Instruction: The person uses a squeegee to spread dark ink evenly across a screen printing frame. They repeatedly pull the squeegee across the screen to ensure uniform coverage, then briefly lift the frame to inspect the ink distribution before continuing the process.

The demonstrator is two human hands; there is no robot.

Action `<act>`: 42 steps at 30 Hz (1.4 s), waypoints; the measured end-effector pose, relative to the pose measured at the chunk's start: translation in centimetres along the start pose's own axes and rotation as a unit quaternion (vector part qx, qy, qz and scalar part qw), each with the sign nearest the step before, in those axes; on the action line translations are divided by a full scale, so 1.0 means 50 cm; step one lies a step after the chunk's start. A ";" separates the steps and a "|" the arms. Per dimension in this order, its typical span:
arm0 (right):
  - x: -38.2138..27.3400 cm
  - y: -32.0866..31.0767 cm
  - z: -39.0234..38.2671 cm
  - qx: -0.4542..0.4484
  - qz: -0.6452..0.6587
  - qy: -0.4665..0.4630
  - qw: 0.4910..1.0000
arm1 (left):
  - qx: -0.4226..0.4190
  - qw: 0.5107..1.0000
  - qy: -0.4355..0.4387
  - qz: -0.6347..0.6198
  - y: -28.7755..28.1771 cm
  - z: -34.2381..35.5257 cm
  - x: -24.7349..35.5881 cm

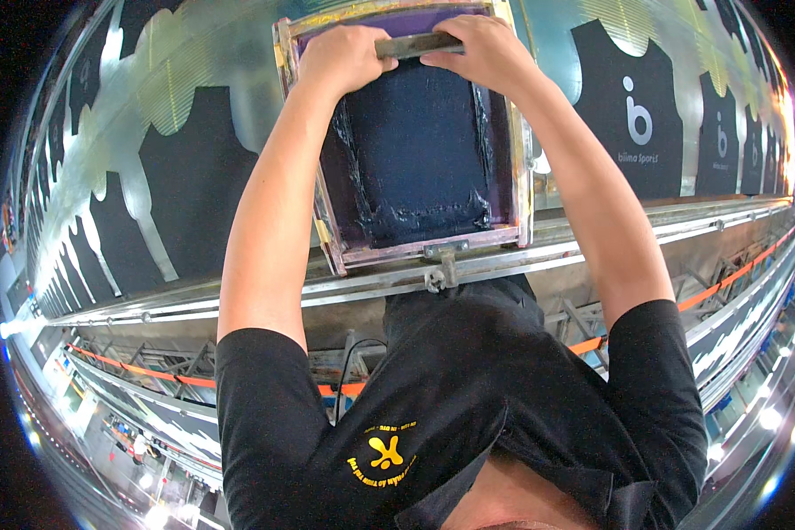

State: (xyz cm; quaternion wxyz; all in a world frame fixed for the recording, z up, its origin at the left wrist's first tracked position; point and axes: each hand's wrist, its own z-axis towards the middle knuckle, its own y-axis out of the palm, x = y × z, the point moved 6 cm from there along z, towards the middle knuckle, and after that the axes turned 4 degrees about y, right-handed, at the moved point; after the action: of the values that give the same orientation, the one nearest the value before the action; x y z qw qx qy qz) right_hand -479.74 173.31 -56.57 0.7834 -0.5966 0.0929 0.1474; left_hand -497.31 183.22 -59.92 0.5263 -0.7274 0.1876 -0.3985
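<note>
Both my hands grip a squeegee [418, 44] near the far end of a screen printing frame [523, 190]. My left hand [344, 58] closes around the squeegee's left end, and my right hand [486, 55] around its right end. Dark mesh [415, 146] fills the middle of the frame. Thick dark ink [420, 212] lies in ridges along the mesh's sides and near edge. The squeegee's lower edge is hard to make out, so I cannot tell how it meets the mesh.
A metal clamp [440, 269] joins the frame's near edge at a long rail [362, 283]. Black sleeveless garment panels lie along the table on both sides; the right panel [623, 110] bears a pale print, the left panel [194, 177] shows none. Orange strips [724, 283] run along racks behind me.
</note>
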 end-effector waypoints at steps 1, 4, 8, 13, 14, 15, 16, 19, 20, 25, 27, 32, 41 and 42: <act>-0.011 0.018 0.014 -0.034 -0.020 0.024 0.999 | 0.008 1.000 0.000 0.025 0.005 -0.001 -0.004; -0.055 0.025 -0.027 -0.054 -0.062 0.043 0.996 | 0.029 0.999 -0.030 -0.010 0.024 -0.052 0.012; -0.119 0.048 -0.221 -0.078 -0.068 0.045 0.994 | 0.016 0.998 -0.044 -0.043 0.105 -0.226 0.088; -0.224 0.006 -0.450 -0.115 0.024 0.071 0.991 | 0.000 0.998 -0.033 -0.059 0.202 -0.459 0.207; -0.228 -0.004 -0.450 -0.124 0.053 0.071 0.988 | 0.008 0.996 -0.012 -0.082 0.212 -0.482 0.212; -0.228 -0.016 -0.443 -0.131 0.079 0.071 0.986 | -0.061 0.993 -0.026 -0.098 0.192 -0.465 0.212; -0.225 -0.027 -0.434 -0.138 0.103 0.071 0.982 | -0.130 0.984 -0.038 -0.114 0.163 -0.445 0.212; -0.120 -0.087 -0.349 0.036 0.156 0.188 0.969 | -0.118 0.988 -0.010 -0.102 0.124 -0.368 0.165; -0.067 -0.104 -0.328 0.099 0.132 0.192 0.967 | -0.097 0.992 0.002 -0.086 0.100 -0.338 0.153; 0.144 0.001 -0.370 0.114 0.115 0.471 0.867 | -0.028 0.999 -0.001 -0.033 -0.012 -0.156 0.082; 0.153 0.037 -0.383 0.101 0.237 0.503 0.825 | -0.022 1.000 0.002 -0.008 -0.036 -0.100 0.058; 0.143 0.026 -0.373 0.171 0.281 0.462 0.824 | 0.073 0.997 0.003 -0.006 -0.005 -0.094 0.019; 0.144 0.001 -0.378 0.195 0.304 0.427 0.829 | 0.131 0.990 0.061 -0.006 0.192 -0.487 0.221; 0.126 -0.005 -0.373 0.186 0.319 0.429 0.824 | 0.098 0.994 0.043 -0.008 0.214 -0.534 0.242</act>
State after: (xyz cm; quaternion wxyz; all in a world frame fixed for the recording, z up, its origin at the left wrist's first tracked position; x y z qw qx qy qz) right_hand -473.15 156.08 -63.41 0.6696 -0.3797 0.6307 0.0981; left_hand -509.05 154.37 -61.66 0.5829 -0.6562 0.1641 -0.4502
